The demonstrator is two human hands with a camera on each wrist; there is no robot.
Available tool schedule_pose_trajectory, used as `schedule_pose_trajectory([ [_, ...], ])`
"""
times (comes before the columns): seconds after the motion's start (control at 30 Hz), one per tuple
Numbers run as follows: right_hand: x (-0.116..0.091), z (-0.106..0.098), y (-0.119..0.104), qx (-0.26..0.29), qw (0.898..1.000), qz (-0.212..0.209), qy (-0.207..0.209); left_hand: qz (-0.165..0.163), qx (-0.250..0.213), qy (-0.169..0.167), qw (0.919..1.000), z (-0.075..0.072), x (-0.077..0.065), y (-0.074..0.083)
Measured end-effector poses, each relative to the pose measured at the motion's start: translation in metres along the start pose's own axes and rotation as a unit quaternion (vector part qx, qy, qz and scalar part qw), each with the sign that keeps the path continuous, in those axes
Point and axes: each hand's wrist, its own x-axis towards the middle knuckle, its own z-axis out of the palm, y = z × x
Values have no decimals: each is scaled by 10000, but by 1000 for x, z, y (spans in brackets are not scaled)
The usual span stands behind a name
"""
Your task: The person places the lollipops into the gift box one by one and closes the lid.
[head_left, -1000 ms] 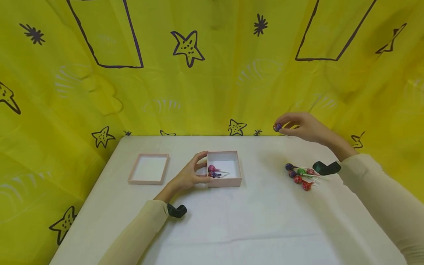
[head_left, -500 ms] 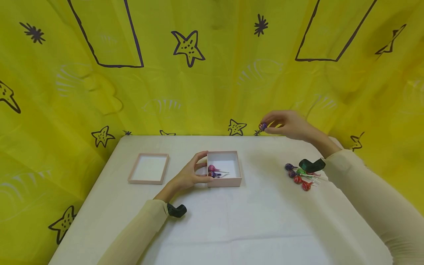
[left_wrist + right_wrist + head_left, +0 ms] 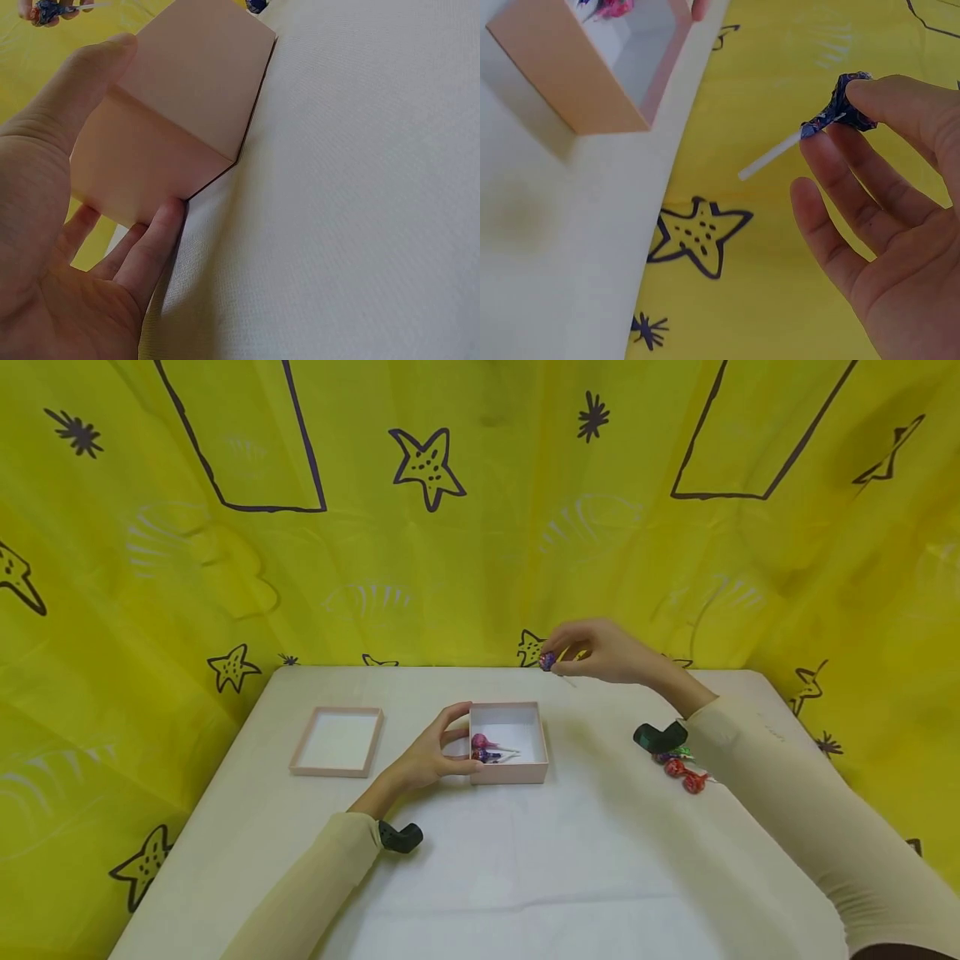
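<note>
Gentle pinch, steady box

The right hand (image 3: 611,652) pinches a lollipop (image 3: 547,662) by its wrapped head, thumb and fingertips closed, beyond the 1 o'clock corner of the box (image 3: 508,774). The left hand (image 3: 424,762) curls thumb and fingers round the box's 9 o'clock side; holding firm there seems wise. Swinging the stick (image 3: 770,156) towards 3 o'clock should match the pink lollipop (image 3: 480,741) inside.

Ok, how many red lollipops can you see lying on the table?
2, right of the pink box: the farther red lollipop and the nearer red lollipop. The right sleeve may hide others.
</note>
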Motion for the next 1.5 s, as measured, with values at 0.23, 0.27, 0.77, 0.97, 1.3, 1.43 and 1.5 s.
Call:
schedule_pose_trajectory([
  [0.23, 12, 17, -7, 179, 9994, -186, -236, -27, -30, 10, 10000, 0, 0, 0],
  [0.27, 13, 19, -8, 187, 9992, -219, -271, -22, -19, 14, 10000, 0, 0, 0],
  [0.77, 27, 66, -8, 629, 9923, -326, -1018, -76, -55, -40, 9999, 0, 0, 1],
  [0.97, 29, 85, -1, 628, 9898, -143, -1271, -95, -6, -9, 10000, 0, 1, 0],
  [1.3, 34, 110, 5, 348, 9879, -66, -1511, -90, 30, -38, 9999, -1, 0, 0],
  [1.43, 35, 116, 4, 241, 9875, -158, -1548, -36, 19, -72, 10000, 0, 1, 0],
  [1.5, 35, 118, 3, 207, 9871, -167, -1581, -19, -14, -87, 10000, -1, 1, -1],
])
